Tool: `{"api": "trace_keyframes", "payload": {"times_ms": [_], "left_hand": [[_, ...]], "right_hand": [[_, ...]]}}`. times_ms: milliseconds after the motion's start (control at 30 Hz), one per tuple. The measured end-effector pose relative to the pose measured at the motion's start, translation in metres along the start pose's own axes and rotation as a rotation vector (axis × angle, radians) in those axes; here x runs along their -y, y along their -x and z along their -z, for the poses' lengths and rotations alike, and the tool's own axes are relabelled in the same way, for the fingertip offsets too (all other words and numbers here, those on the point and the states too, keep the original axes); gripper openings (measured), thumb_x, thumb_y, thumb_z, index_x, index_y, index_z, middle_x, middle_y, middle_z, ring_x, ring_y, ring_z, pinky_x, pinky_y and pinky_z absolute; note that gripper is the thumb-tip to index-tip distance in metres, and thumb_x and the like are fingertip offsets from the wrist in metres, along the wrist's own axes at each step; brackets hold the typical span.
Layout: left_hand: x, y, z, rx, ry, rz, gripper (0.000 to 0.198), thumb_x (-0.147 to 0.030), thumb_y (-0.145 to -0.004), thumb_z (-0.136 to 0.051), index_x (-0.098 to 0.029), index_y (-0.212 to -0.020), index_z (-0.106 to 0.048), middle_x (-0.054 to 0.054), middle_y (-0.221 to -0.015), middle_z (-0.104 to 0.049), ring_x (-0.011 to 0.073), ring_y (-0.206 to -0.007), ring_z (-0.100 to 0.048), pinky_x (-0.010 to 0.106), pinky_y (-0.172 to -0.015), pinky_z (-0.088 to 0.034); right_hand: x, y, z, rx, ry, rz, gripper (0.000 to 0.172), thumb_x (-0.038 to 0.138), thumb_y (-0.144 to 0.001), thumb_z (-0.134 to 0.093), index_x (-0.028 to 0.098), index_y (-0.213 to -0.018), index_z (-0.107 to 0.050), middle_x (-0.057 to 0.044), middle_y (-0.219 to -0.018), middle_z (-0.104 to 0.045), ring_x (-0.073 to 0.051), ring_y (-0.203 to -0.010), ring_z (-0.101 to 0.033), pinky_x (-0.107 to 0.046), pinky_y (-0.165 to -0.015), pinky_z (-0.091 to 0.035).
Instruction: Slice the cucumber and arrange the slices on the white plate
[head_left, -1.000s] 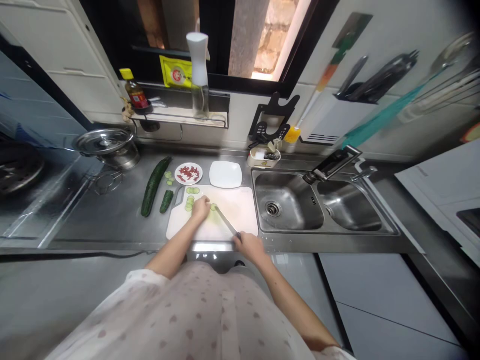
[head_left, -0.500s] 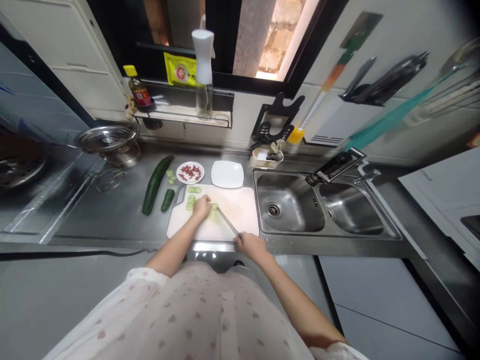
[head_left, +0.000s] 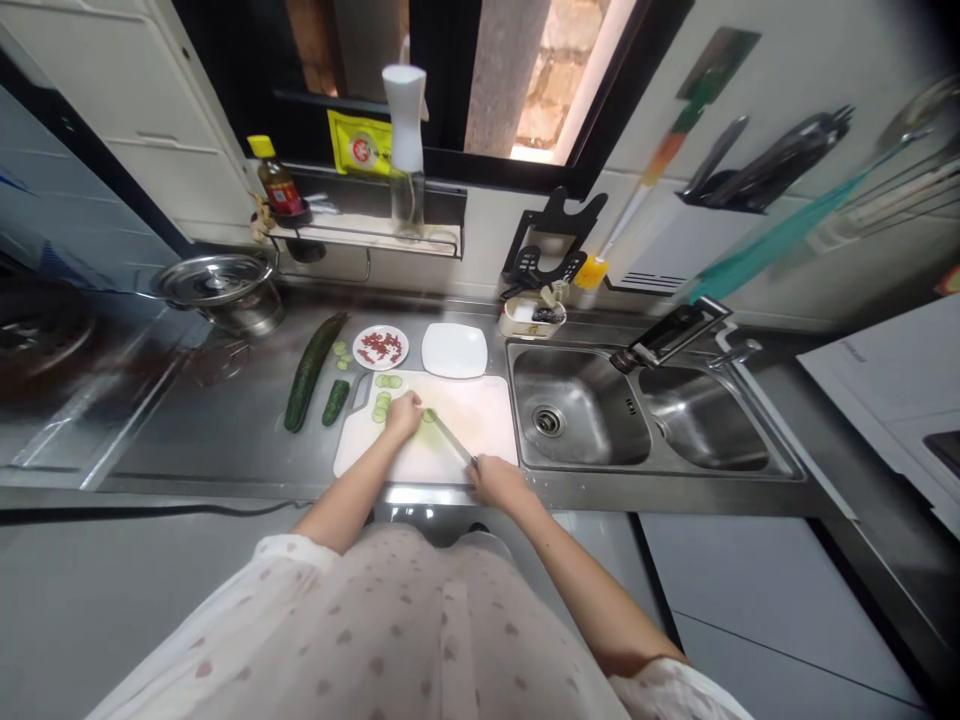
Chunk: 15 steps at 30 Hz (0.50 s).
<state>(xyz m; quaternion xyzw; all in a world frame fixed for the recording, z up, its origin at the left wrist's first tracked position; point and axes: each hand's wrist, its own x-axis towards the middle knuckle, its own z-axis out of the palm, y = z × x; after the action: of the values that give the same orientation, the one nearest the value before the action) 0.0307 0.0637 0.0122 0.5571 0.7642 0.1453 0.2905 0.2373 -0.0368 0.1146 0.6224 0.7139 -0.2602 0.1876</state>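
Note:
My right hand [head_left: 497, 480] grips the handle of a kitchen knife [head_left: 453, 439], whose blade points up and left over a white cutting board [head_left: 487, 415]. By the blade's tip is a round cucumber slice [head_left: 429, 415]. My left hand [head_left: 405, 414] is closed just left of that slice, fingertips together; whatever they pinch is too small to make out. More cucumber slices [head_left: 382, 406] lie on the board beside the left hand, with another short row [head_left: 388, 381] above them. Left of the board rest a cut cucumber piece [head_left: 335, 402] and a long cucumber [head_left: 311, 375].
Behind the board stand a plate of chopped red bits [head_left: 381, 347] and a white square plate [head_left: 454, 350]. A double sink [head_left: 581, 460] adjoins on the right, with a black faucet [head_left: 667, 335]. A lidded steel pot [head_left: 240, 295] sits at the back left.
My right hand and the knife have shifted slightly forward, away from my body. My left hand stays nearly in place, still closed beside the slice.

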Motion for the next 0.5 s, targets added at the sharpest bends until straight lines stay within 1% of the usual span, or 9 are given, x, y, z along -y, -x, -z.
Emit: {"api": "trace_keyframes", "payload": {"times_ms": [267,500], "left_hand": [[-0.0008,-0.0009,0.0016,0.015,-0.013,0.012,0.020,-0.022,-0.078,-0.062,-0.020,-0.098,-0.062,0.008,-0.101,-0.070,0.0210,-0.098,-0.063,0.026,-0.080,-0.045],[0.0000,-0.0008,0.0014,0.017,-0.005,0.022,0.021,-0.023,-0.078,-0.062,-0.020,-0.098,-0.062,0.009,-0.100,-0.070,0.0219,-0.097,-0.063,0.027,-0.079,-0.045]], "right_hand": [[0.0041,0.0016,0.0080,0.037,-0.003,-0.016,0.037,0.039,-0.095,-0.038,0.017,-0.107,-0.065,-0.015,-0.109,-0.068,-0.024,-0.099,-0.065,-0.030,-0.077,-0.046],[-0.0007,0.0049,0.0025,0.026,0.001,-0.008,0.037,0.038,-0.094,-0.038,0.016,-0.106,-0.066,-0.015,-0.108,-0.069,-0.025,-0.100,-0.065,-0.030,-0.077,-0.046]]}}
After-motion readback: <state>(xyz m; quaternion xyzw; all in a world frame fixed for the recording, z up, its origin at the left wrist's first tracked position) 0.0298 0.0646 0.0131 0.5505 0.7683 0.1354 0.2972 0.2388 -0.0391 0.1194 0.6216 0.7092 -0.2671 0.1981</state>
